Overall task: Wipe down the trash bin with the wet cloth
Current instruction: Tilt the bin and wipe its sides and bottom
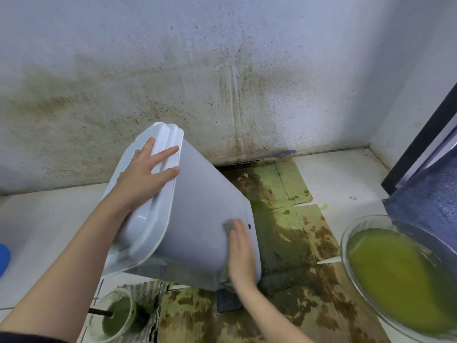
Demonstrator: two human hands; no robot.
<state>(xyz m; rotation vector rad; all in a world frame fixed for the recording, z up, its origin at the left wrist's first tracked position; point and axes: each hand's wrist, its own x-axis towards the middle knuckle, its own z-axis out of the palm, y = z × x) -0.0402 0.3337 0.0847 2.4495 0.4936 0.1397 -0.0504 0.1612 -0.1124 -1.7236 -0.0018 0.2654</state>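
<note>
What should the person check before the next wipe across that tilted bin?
1. Bin steadied: ok. The left hand rests flat on the lid of the tilted trash bin.
2. Cloth under the palm: ok. The right hand presses the cloth against the bin's side.
3. Cloth wet enough: cannot tell.
4. Spill risk nearby: not ok. The glass bowl of green liquid sits close on the right.
5. Floor clean: not ok. The stained cardboard lies beneath.
6. Small cup clear of the bin: ok.
</note>
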